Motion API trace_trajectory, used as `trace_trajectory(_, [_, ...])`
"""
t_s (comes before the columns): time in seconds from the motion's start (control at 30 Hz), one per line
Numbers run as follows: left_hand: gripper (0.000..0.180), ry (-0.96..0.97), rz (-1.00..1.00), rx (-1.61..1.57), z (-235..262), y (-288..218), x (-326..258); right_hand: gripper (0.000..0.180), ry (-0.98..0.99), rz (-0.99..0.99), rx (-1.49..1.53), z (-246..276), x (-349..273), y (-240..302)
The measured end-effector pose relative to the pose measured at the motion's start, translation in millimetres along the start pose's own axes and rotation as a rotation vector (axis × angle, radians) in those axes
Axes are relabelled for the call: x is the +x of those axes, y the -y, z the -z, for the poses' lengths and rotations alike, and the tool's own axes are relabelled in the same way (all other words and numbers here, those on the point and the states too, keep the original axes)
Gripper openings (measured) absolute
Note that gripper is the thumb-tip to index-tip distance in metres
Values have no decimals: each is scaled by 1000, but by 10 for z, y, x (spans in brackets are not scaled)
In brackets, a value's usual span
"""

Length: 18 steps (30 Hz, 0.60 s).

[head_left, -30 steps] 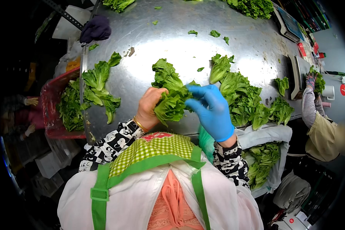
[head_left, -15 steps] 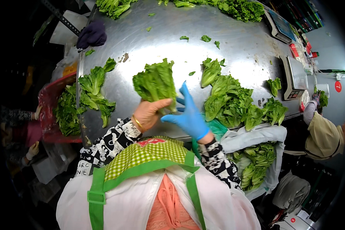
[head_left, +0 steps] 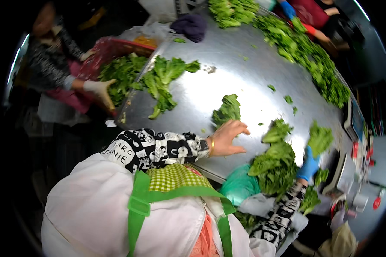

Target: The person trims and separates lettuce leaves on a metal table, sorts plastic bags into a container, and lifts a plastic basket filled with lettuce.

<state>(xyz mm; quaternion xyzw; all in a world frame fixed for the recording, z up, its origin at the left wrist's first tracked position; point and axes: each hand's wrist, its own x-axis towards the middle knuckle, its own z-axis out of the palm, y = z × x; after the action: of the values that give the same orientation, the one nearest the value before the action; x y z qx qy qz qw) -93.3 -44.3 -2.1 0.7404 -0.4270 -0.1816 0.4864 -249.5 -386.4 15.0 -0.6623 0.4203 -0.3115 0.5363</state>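
Observation:
My bare left hand [head_left: 228,138] is over the near part of the metal table [head_left: 188,92], fingers apart and nothing between them. Just beyond its knuckles is a leafy piece of lettuce [head_left: 228,108], its lower end hidden by the hand. Out to the right, my blue-gloved right hand [head_left: 309,166] grips a bunch of lettuce [head_left: 320,138] by its base, leaves pointing away from me. Between my hands, nearer the right one, lies a pile of lettuce heads [head_left: 274,168].
A green plastic bag [head_left: 241,185] sits at the near edge. Lettuce lines the far side [head_left: 304,55], and more lies at the left edge [head_left: 161,81]. A co-worker's gloved hand [head_left: 99,88] touches a red crate [head_left: 99,51] of greens. A scale [head_left: 335,173] stands right.
The view has turned rightward. My left hand has let go of the lettuce it held. My right hand, earlier open beside it, has moved right and now holds a bunch.

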Motion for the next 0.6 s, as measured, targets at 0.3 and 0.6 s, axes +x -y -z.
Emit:
trace_trajectory(0.3, [66,-267,93,624,805,371,-1066,62,-128,247,-1137,515,403,-217])
trace_trajectory(0.6, [112,-510,920,512,1878,1232,-284,73,575,559,-655,-1514,-1632,496])
